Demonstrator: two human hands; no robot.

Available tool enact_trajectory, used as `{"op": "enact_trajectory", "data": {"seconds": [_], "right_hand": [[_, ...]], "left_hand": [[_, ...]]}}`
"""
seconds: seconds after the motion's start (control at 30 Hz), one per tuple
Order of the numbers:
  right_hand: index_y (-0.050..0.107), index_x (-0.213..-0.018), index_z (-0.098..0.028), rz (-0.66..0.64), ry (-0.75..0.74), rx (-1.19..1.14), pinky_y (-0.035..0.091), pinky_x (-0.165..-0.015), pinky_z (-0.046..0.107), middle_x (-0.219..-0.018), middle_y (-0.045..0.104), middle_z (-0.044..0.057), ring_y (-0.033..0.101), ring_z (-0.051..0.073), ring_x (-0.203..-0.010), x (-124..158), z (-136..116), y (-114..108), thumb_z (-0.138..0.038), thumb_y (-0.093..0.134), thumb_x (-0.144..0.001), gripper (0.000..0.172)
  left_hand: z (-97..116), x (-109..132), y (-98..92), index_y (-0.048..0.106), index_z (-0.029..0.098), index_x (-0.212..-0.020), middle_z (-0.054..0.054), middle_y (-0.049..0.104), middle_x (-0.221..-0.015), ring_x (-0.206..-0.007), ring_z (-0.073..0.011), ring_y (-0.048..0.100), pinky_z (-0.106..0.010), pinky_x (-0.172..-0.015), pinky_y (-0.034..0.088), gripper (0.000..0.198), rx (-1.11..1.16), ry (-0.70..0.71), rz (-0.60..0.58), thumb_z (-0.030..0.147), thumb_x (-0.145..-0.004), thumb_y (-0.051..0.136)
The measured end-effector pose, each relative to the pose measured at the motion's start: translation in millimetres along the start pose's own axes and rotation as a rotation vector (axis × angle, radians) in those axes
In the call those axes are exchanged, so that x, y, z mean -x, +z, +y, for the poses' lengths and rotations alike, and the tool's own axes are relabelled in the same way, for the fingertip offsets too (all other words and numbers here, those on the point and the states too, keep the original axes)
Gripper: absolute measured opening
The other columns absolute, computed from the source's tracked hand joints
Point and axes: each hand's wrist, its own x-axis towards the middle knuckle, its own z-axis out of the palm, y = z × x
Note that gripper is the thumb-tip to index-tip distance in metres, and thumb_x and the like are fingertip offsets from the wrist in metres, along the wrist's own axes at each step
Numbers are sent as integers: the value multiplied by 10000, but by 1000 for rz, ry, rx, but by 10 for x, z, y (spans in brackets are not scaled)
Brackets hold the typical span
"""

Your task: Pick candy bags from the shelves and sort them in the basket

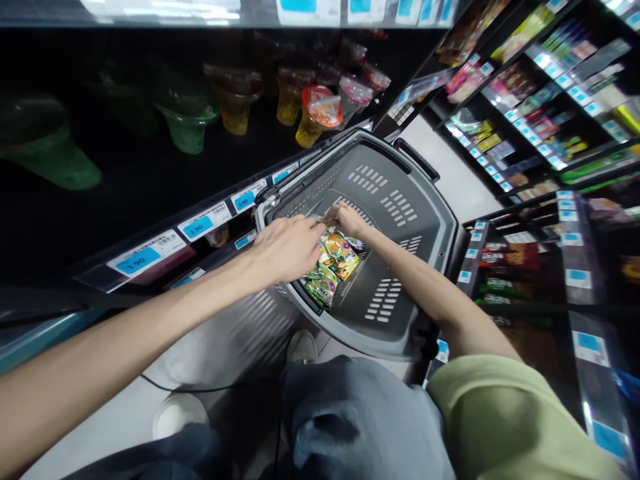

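A grey plastic shopping basket (430, 220) stands in front of me, with colourful snack packets (343, 253) lying inside along its left part. My left hand (295, 245) reaches over the basket's left rim, palm down, its fingers bent and closed. Inside the basket, my right hand (349, 219) is closed in a pinch. Between the two hands a bit of shiny, brownish wrapper (330, 215) shows, and the fingers of both seem to grip it. Most of that packet is hidden behind the left hand. A green packet (323, 285) lies just below the left fingers.
Sealed cups (320, 113) with yellow and green contents stand on the dark shelf to the left, above a strip of price labels (200, 220). Shelves of packaged goods (530, 127) rise at right. My shoes (303, 347) are on the floor below the basket.
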Motion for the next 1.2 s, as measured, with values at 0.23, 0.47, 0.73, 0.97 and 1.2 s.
{"op": "enact_trajectory", "data": {"seconds": [0.23,0.47,0.73,0.97,1.2], "right_hand": [[759,-981,-131,144,-124,-247,472,-895,280,-1052,673,91,624,184,-945,-6,-203,-378,-94,466,-843,326],[768,-956,-221,222,-505,-688,492,-847,338,-963,640,42,613,163,-881,201,-447,-865,-240,548,-920,223],[771,-1021,-265,401,-459,-1043,525,-687,293,-930,663,35,605,144,-794,592,-624,-1106,-321,735,-842,191],[666,-1159,-321,737,-226,-1306,590,-755,337,-982,684,12,664,182,-879,539,-749,-1079,-488,821,-730,485],[665,-1140,-217,358,-156,-1610,609,-771,395,-1044,732,74,699,232,-939,568,-850,-1071,-609,750,-755,556]], "left_hand": [[-10,22,-4,517,123,-1248,-147,505,-1328,-1200,-283,511,-400,-959,496,353,62,-71,94,290,-946,443],[-181,-9,1,301,119,-1444,-165,422,-1457,-1345,-263,449,-383,-1107,401,617,212,-77,175,252,-890,538],[-122,-29,-70,261,134,-1488,-123,709,-996,-930,-293,699,-339,-777,513,859,56,-160,-71,565,-847,636],[-192,-17,-121,188,227,-1508,-64,705,-1116,-964,-248,706,-303,-789,529,839,325,-149,69,446,-847,657],[-280,20,-170,-216,246,-1537,-157,275,-1612,-1370,-290,487,-411,-1058,493,1109,441,-111,216,440,-866,646]]}}
